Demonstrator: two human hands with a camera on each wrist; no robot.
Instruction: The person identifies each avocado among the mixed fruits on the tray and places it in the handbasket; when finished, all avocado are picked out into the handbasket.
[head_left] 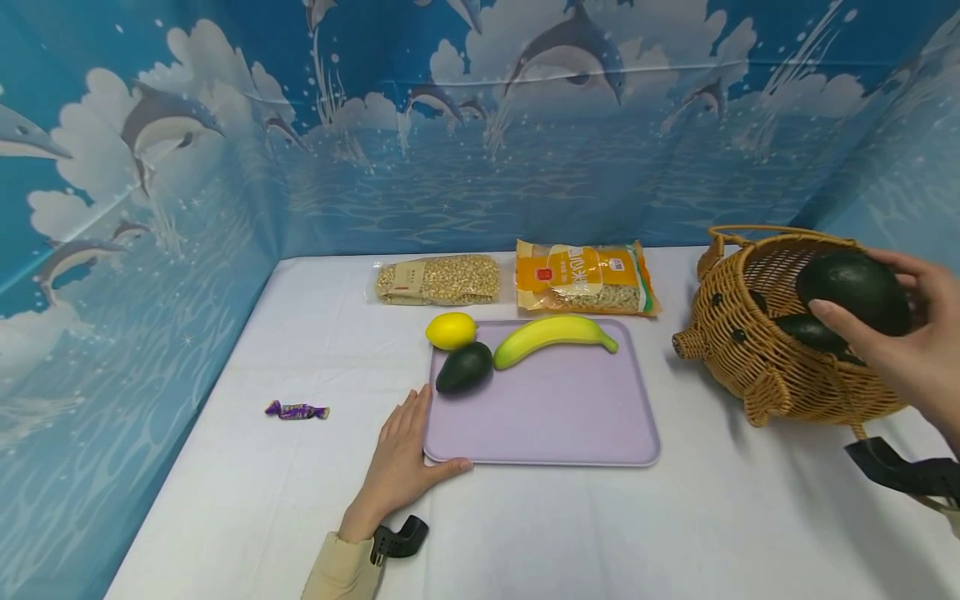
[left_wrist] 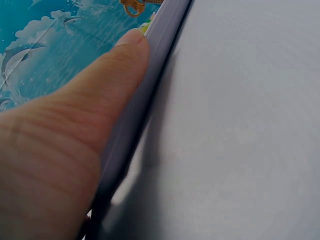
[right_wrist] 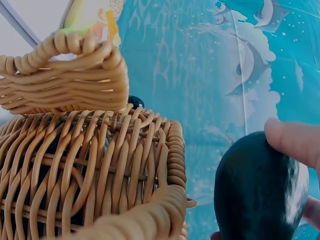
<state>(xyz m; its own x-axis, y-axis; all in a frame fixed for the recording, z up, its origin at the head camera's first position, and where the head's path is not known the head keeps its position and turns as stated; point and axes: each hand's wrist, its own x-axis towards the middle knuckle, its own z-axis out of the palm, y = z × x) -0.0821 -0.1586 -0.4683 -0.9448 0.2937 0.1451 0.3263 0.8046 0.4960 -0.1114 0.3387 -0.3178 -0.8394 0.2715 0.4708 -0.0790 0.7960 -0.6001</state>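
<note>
At the right, my right hand (head_left: 917,333) grips a large dark green avocado (head_left: 855,292), thumb on one side and fingers on the other. It is held at the mouth of a pig-shaped wicker basket (head_left: 720,350); another dark green item (head_left: 810,332) lies inside, partly hidden. In the right wrist view the avocado (right_wrist: 257,192) appears beside the woven basket wall (right_wrist: 100,175). My left hand (head_left: 401,454) rests at the near left corner of a lilac tray (head_left: 555,425), fingers extended along its left side and thumb along the front rim.
On the tray lie a smaller avocado (head_left: 465,368), a lemon (head_left: 452,331) at the corner and a banana (head_left: 551,337). Behind it are a bag of pale kernels (head_left: 457,279) and an orange grain packet (head_left: 585,279). A purple wrapped candy (head_left: 297,411) lies left.
</note>
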